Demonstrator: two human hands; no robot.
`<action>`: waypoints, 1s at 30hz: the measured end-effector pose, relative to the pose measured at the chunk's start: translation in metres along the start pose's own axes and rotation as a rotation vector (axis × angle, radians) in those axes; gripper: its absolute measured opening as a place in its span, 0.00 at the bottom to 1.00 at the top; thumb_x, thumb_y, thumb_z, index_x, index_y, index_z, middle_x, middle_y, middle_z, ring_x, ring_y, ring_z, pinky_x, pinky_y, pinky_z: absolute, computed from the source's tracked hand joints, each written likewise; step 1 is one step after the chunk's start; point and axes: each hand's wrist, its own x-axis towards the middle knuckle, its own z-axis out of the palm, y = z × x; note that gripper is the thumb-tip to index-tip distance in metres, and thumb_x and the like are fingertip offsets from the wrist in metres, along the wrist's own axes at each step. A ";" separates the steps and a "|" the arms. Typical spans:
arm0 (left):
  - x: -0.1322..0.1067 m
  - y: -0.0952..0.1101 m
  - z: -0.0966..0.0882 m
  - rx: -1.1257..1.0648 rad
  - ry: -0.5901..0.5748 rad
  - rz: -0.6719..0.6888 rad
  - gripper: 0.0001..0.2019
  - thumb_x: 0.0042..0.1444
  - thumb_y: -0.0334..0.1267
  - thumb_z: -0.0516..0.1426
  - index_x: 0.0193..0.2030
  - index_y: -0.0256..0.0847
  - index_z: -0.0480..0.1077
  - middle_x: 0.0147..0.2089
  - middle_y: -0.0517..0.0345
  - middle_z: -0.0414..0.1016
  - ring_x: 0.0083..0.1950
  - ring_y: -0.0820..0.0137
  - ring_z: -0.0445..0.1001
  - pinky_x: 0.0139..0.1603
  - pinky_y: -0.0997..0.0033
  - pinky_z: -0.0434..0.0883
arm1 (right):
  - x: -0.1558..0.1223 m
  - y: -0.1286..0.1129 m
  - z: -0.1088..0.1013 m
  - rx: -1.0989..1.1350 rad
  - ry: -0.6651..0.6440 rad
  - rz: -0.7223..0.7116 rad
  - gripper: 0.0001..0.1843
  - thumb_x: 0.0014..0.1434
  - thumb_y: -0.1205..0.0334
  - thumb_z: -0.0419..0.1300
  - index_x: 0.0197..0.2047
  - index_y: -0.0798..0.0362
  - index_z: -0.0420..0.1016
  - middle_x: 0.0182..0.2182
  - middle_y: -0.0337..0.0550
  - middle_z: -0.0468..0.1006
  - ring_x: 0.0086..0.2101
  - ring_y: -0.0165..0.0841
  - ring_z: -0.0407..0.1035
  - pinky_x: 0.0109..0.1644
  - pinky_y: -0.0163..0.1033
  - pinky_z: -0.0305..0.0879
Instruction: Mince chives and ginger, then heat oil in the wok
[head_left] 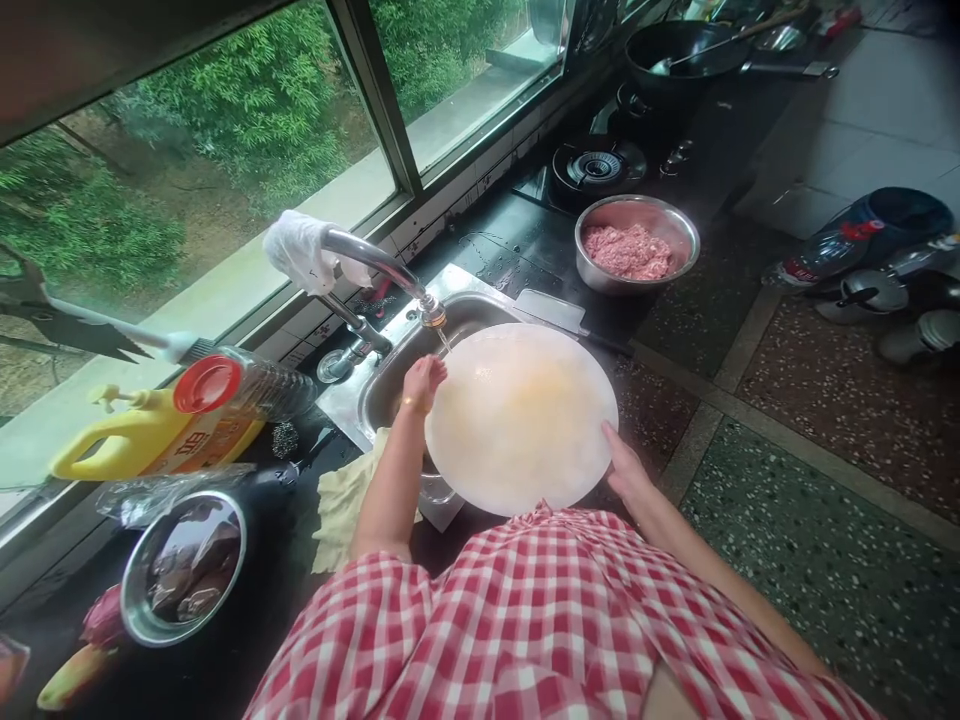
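Observation:
A large round white cutting board (521,420) with a yellowish stain in its middle is held tilted over the front of the steel sink (373,405). My right hand (628,468) grips its right edge, the thumb on the face and the fingers behind. My left hand (424,383) is by the board's upper left edge, next to the thin stream from the tap (433,312). Its fingers are loosely cupped, and nothing shows in them. The board hides much of the basin.
A cleaver (551,311) lies behind the board, beside a steel bowl of minced meat (630,250). Gas burner (596,167) and wok (686,55) are farther back. At left are a cloth (345,510), a yellow jug (161,430) and a metal bowl (184,570).

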 end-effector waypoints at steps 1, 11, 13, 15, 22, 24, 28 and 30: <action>0.008 0.014 0.018 -0.150 -0.046 -0.057 0.11 0.58 0.42 0.50 0.30 0.38 0.64 0.28 0.58 0.70 0.30 0.77 0.70 0.37 0.74 0.70 | -0.001 0.000 0.001 -0.003 0.005 0.004 0.10 0.52 0.61 0.62 0.37 0.57 0.76 0.35 0.45 0.80 0.36 0.34 0.75 0.39 0.37 0.74; -0.005 0.034 0.073 -0.003 -0.470 0.238 0.20 0.62 0.50 0.42 0.25 0.40 0.59 0.25 0.60 0.64 0.26 0.78 0.63 0.30 0.75 0.67 | -0.008 -0.004 0.008 0.031 0.002 0.028 0.09 0.52 0.62 0.62 0.36 0.57 0.76 0.34 0.45 0.81 0.35 0.35 0.75 0.40 0.39 0.74; -0.035 -0.005 0.082 0.430 -0.535 0.419 0.18 0.59 0.52 0.45 0.35 0.41 0.67 0.39 0.53 0.72 0.42 0.70 0.70 0.46 0.65 0.68 | -0.008 -0.004 0.008 0.041 -0.006 0.032 0.08 0.52 0.62 0.62 0.35 0.57 0.76 0.34 0.45 0.81 0.35 0.35 0.75 0.40 0.39 0.73; -0.067 -0.044 0.101 0.834 -0.701 0.638 0.22 0.58 0.53 0.46 0.49 0.41 0.67 0.56 0.48 0.66 0.60 0.63 0.61 0.61 0.56 0.57 | -0.009 -0.004 0.008 0.055 -0.041 0.031 0.09 0.52 0.62 0.61 0.36 0.57 0.76 0.35 0.45 0.81 0.36 0.35 0.75 0.41 0.39 0.73; -0.052 -0.076 0.212 1.418 -1.013 0.936 0.26 0.61 0.44 0.40 0.66 0.41 0.48 0.69 0.55 0.43 0.69 0.66 0.43 0.67 0.59 0.43 | -0.007 -0.001 0.002 0.041 -0.011 0.009 0.12 0.53 0.59 0.60 0.39 0.58 0.75 0.36 0.47 0.80 0.36 0.35 0.75 0.42 0.38 0.73; -0.009 -0.058 0.211 1.476 -0.822 0.818 0.27 0.61 0.42 0.41 0.66 0.39 0.48 0.69 0.53 0.43 0.69 0.64 0.43 0.67 0.59 0.43 | -0.004 0.001 -0.001 0.035 0.007 0.005 0.14 0.52 0.58 0.62 0.40 0.58 0.75 0.36 0.48 0.80 0.36 0.35 0.75 0.42 0.38 0.73; 0.054 -0.032 0.126 1.465 -0.343 0.595 0.28 0.61 0.42 0.40 0.67 0.33 0.47 0.69 0.48 0.42 0.69 0.60 0.41 0.67 0.57 0.42 | -0.001 0.004 -0.005 0.024 0.000 -0.027 0.15 0.51 0.56 0.63 0.39 0.57 0.76 0.36 0.46 0.80 0.37 0.34 0.75 0.42 0.36 0.73; 0.060 -0.027 0.064 1.456 -0.237 0.509 0.28 0.61 0.42 0.40 0.66 0.34 0.47 0.69 0.47 0.44 0.69 0.60 0.43 0.66 0.56 0.45 | -0.003 0.004 -0.005 0.010 0.014 -0.035 0.13 0.51 0.57 0.63 0.37 0.56 0.76 0.36 0.46 0.80 0.38 0.34 0.75 0.41 0.35 0.73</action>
